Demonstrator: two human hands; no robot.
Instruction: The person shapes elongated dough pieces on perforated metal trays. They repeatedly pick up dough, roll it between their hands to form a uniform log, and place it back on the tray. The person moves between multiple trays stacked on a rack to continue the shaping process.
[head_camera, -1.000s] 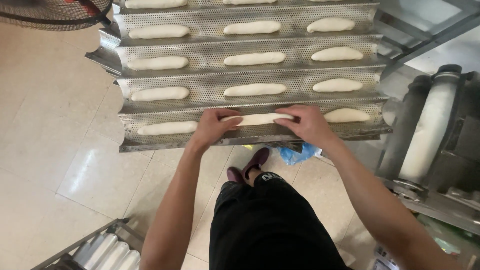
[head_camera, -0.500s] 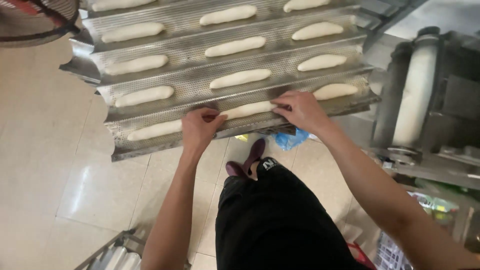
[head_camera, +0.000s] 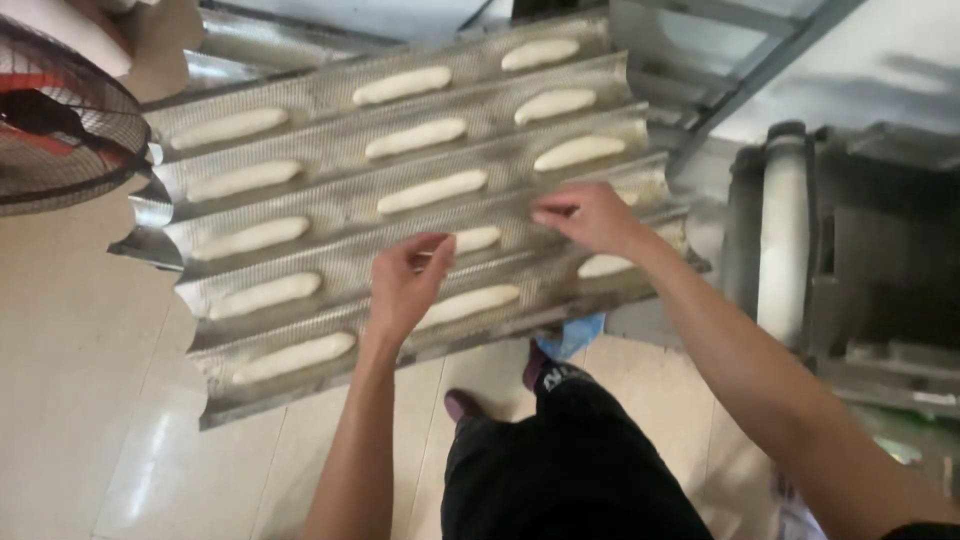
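Both hands hover open-fingered over the tray (head_camera: 250, 392): the left hand (head_camera: 405, 285) and right hand (head_camera: 590, 217) flank a dough piece (head_camera: 477, 239), its long axis running between their fingers.

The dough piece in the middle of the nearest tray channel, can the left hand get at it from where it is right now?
Probably yes. The left hand hangs just above the tray, right beside that dough piece, and nothing lies between them. The right hand is farther up the tray, out of the way.
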